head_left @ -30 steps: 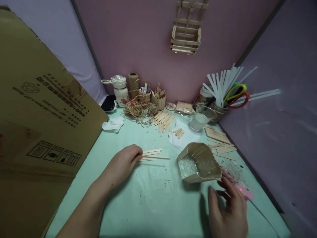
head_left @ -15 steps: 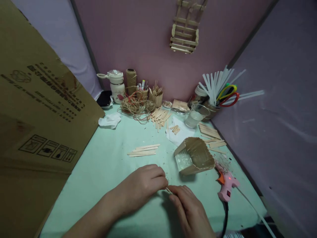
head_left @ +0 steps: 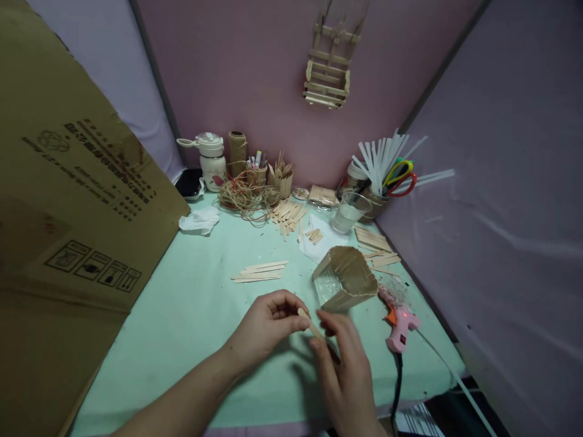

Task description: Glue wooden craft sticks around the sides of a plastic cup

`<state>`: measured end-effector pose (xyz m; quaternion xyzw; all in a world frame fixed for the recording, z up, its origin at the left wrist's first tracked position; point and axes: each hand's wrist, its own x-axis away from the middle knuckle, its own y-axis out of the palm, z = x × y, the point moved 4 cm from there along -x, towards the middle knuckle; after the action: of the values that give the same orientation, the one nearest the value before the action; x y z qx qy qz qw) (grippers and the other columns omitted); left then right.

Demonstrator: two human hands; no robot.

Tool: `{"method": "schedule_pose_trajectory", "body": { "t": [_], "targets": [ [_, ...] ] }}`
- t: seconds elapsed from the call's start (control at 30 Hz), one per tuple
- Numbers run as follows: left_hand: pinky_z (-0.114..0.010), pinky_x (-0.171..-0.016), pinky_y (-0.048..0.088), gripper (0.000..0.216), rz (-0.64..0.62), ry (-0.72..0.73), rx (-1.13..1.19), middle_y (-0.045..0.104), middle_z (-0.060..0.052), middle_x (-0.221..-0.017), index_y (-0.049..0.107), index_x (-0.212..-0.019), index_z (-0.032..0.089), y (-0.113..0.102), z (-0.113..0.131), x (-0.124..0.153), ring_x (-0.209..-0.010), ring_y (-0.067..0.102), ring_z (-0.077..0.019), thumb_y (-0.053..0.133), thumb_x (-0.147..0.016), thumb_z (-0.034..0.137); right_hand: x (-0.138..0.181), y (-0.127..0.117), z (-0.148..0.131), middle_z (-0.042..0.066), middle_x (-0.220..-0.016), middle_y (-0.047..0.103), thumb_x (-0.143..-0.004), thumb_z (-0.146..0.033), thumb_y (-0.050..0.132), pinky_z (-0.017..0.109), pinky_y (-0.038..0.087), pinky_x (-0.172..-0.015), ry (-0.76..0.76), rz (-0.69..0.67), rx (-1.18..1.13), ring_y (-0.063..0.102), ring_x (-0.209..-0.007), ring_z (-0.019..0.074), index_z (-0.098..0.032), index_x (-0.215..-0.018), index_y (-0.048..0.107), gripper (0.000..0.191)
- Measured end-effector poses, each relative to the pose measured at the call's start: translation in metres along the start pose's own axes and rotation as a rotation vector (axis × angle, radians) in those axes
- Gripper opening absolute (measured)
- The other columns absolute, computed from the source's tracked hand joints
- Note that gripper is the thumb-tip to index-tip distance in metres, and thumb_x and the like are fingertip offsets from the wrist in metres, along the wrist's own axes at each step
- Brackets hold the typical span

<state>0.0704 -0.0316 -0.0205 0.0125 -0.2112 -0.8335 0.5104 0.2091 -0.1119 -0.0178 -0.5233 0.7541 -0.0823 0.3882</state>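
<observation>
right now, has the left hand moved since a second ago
Yes: judged against the crumpled tissue, the left hand has moved rightward and toward the person, ending farther from the tissue.

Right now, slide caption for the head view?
Left hand and right hand at a stick; container ahead, glue gun off to the right.

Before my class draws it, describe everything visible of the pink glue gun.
The glue gun lies on its side on the green table cover, right of the open container, front pointing away. Its pink body looks like plastic, with an orange trigger, glowing red light and dark handle switch. A black cord leaves the handle; a pale strip extends from its rear. It is unheld.
</observation>
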Motion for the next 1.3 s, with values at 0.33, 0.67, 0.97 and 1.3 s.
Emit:
{"method": "schedule_pose_trajectory", "body": {
  "t": [0.33, 0.67, 0.97, 1.3],
  "targets": [
    [-0.023, -0.066, 0.046, 0.019, 0.255, 0.157, -0.102, 0.069, -0.001, -0.077, 0.069, -0.076, 0.017, -0.024, 0.011, -0.011, -0.070, 0.058, -0.0121, 0.080, -0.065, 0.027, -0.032, -0.023, 0.065, 0.016, -0.150, 0.035, -0.078, -0.045, 0.072, 0.055, 0.032, -0.114, 0.349, 0.392, -0.276, 0.037, -0.141, 0.0297, -0.024, -0.145, 0.029, 0.082],
    [-0.027, -0.074, 0.050, 0.013, 0.306, 0.307, -0.248, 0.070, -0.003, -0.086, 0.069, -0.079, 0.019, -0.028, 0.011, -0.009, -0.081, 0.064, -0.0153, 0.076, -0.073, 0.028, -0.049, -0.007, 0.053, 0.019, -0.149, 0.036, -0.067, -0.046, 0.081, 0.051, 0.044, -0.107, 0.338, 0.439, -0.158, 0.046, -0.133, 0.0315, -0.020, -0.151, 0.022, 0.105],
    [-0.026, -0.077, 0.052, 0.013, 0.309, 0.297, -0.259, 0.070, -0.002, -0.087, 0.067, -0.081, 0.019, -0.027, 0.012, -0.007, -0.083, 0.064, -0.0151, 0.075, -0.075, 0.028, -0.046, -0.007, 0.050, 0.019, -0.141, 0.042, -0.073, -0.041, 0.074, 0.049, 0.048, -0.101, 0.330, 0.427, -0.156, 0.053, -0.124, 0.0298, -0.018, -0.152, 0.021, 0.098],
    [-0.027, -0.075, 0.054, 0.018, 0.346, 0.314, -0.237, 0.070, -0.002, -0.085, 0.068, -0.085, 0.019, -0.025, 0.015, -0.005, -0.080, 0.065, -0.0151, 0.076, -0.074, 0.031, -0.033, -0.006, 0.043, 0.020, -0.146, 0.038, -0.075, -0.042, 0.072, 0.052, 0.045, -0.105, 0.357, 0.391, -0.164, 0.050, -0.128, 0.0312, -0.019, -0.152, 0.017, 0.097]
  ]
}}
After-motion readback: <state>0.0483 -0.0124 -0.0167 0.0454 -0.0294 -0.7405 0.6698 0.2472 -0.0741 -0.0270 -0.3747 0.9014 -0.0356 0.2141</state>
